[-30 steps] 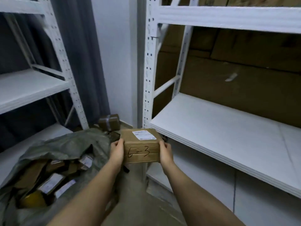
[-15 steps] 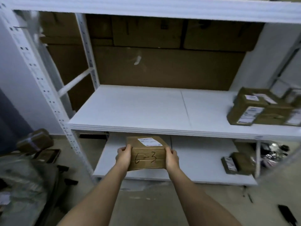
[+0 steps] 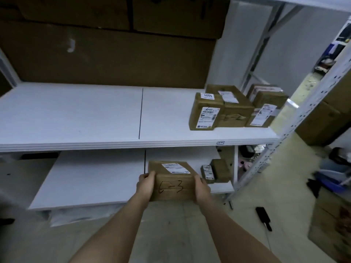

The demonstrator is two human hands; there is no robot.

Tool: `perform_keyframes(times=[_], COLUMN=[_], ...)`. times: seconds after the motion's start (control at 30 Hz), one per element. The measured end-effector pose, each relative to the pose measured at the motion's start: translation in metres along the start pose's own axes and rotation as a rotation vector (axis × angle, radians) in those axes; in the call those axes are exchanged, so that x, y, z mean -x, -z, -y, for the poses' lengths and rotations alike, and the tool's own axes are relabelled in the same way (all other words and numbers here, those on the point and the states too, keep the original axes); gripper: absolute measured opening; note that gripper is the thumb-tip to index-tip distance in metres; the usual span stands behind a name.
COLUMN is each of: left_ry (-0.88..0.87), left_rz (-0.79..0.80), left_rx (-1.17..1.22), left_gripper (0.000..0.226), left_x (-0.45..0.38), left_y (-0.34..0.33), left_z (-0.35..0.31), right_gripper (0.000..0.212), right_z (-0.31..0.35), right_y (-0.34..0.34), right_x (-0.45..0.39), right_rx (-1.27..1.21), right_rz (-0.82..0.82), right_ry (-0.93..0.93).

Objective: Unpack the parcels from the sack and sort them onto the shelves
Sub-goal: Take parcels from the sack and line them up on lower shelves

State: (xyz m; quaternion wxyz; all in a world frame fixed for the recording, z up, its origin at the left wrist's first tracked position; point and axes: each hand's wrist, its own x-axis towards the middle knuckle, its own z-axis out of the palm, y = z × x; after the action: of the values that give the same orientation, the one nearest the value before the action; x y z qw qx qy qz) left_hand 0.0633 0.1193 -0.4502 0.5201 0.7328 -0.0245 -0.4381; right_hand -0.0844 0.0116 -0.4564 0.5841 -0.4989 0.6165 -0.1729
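Carrying a parcel [image 3: 171, 182] marked "6-3" before the lower shelf [image 3: 91, 179], the left hand [image 3: 145, 184] and right hand [image 3: 202, 187] clasp its ends, fingers curled around it. Sorting is apparently under way: the next move calls for choosing a level, perhaps beside the parcels at two o'clock [image 3: 235, 107] on the upper shelf [image 3: 76, 114].

The brown parcel [image 3: 171, 182] held between the left hand [image 3: 145, 185] and the right hand [image 3: 202, 188] bears "6-3" handwritten in black marker on its near face; the white shipping label [image 3: 175, 168] on its top is too small to read. On the upper shelf [image 3: 114, 143], the leftmost box [image 3: 206, 112] carries a white sticker [image 3: 208, 95] printed "4005". The box beside it [image 3: 234, 112] has marker writing that cannot be made out.
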Motion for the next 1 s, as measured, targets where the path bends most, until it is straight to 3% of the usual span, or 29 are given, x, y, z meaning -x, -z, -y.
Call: perform_keyframes(times=[0.23,0.7,0.87,1.0], left_ry=[0.019,0.079,0.106,0.101], left_rz=[0.03,0.092,0.05,-0.095], left_rx=[-0.027,-0.1,-0.074,-0.071], left_gripper=[0.051,0.046,0.047,0.051], left_x=[-0.017,-0.103,-0.123,-0.149], left_y=[-0.073,-0.154,-0.188,-0.217], left_z=[-0.006,-0.002,0.01,0.029], right_gripper=[0.051,0.041,0.029,0.029], right_z=[0.0,-0.008,-0.018,-0.034], right_y=[0.055,0.084,0.1,0.108], right_x=[-0.05,-0.153,-0.198,-0.245], right_rx=[-0.062,-0.095,-0.074,-0.035], right_rz=[0.053,0.024,0.032,0.109], right_ry=[-0.108,-0.199,-0.216,-0.233])
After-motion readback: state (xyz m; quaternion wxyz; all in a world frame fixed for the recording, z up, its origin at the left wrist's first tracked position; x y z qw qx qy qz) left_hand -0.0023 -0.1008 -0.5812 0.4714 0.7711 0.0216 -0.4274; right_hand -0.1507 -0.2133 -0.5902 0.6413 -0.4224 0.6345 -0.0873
